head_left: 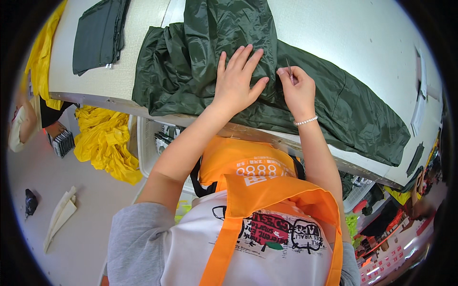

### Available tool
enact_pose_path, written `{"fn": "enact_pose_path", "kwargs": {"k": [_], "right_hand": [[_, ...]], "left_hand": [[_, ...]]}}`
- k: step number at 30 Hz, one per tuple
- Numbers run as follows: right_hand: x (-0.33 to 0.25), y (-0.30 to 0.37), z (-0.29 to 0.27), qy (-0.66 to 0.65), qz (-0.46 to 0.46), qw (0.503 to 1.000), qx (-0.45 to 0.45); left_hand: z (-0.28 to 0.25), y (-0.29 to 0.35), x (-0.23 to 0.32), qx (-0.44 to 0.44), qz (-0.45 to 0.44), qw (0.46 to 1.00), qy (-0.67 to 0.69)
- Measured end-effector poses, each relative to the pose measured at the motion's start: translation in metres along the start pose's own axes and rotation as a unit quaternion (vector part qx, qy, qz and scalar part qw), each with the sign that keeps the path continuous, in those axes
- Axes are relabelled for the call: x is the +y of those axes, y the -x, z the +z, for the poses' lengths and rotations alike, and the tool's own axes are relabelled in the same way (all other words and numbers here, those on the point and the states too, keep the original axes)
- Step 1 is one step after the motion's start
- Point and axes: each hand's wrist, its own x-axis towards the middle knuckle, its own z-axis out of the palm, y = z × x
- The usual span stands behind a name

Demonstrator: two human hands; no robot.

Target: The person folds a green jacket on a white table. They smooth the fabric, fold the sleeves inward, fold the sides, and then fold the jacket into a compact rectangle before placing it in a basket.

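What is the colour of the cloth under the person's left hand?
The cloth is dark green and shiny, best seen in the head view.

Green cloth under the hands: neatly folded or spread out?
Spread out, though rumpled: the green cloth sprawls across the table in loose creases.

The dark green fabric piece [329, 90] is thin, smooth and glossy, catching the light along its many folds. It lies spread on the white table [329, 24], crumpled and bunched on the left, with creases crowding together there. A broad upper part runs away toward the far side and out of view. On the right it stretches out in a longer, flatter, tapering section, crossed by a seam-like line and lightly wrinkled. A slim, pointed tool [289, 67] sits in the right hand [296, 90], tip pointing away, its lower part mostly hidden.
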Motion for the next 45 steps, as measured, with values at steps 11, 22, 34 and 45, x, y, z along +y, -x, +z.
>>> {"fn": "enact_pose_path", "kwargs": {"k": [11, 22, 34, 45], "right_hand": [[-0.016, 0.002, -0.003, 0.044, -0.132, 0.99, 0.009], [0.005, 0.012, -0.033, 0.119, -0.16, 0.978, -0.062], [-0.008, -0.017, -0.043, 0.238, -0.221, 0.941, -0.1], [0.176, -0.258, -0.258, 0.455, -0.077, 0.875, 0.145]], "left_hand": [[-0.012, -0.027, 0.019, 0.053, 0.061, 0.989, 0.127], [-0.018, -0.038, 0.008, -0.058, -0.11, 0.939, 0.321], [-0.029, -0.036, 0.015, -0.026, -0.082, 0.958, 0.274], [-0.118, 0.088, -0.026, -0.029, -0.118, 0.992, -0.034]]}}
